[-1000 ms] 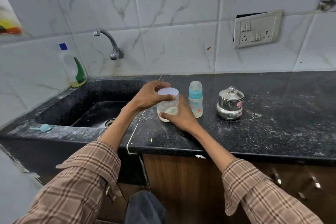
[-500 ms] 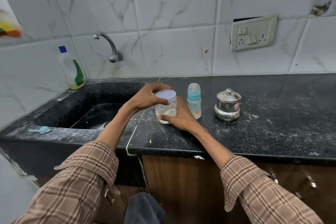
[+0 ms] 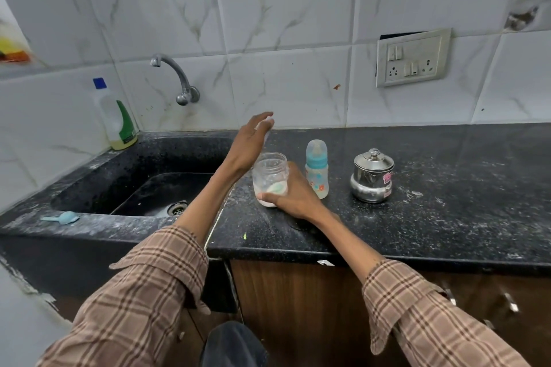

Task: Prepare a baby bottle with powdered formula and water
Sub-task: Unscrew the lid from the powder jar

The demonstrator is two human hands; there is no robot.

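Observation:
A clear plastic jar (image 3: 269,171) with white formula powder and a pale scoop at its bottom stands uncovered on the black counter (image 3: 432,217). My right hand (image 3: 293,195) grips the jar low on its right side. My left hand (image 3: 250,144) is raised behind and above the jar, holding the jar's white lid (image 3: 266,121), mostly hidden by the fingers. A baby bottle (image 3: 317,168) with a blue collar and clear cap stands upright just right of the jar.
A steel lidded pot (image 3: 372,177) sits right of the bottle. The black sink (image 3: 143,188) lies to the left, with a tap (image 3: 176,77) above, a detergent bottle (image 3: 114,116) at its back corner and a blue scoop (image 3: 64,217) on its front rim.
My left hand has taken the lid off the jar and lifted it up and back. The jar stays held by my right hand.

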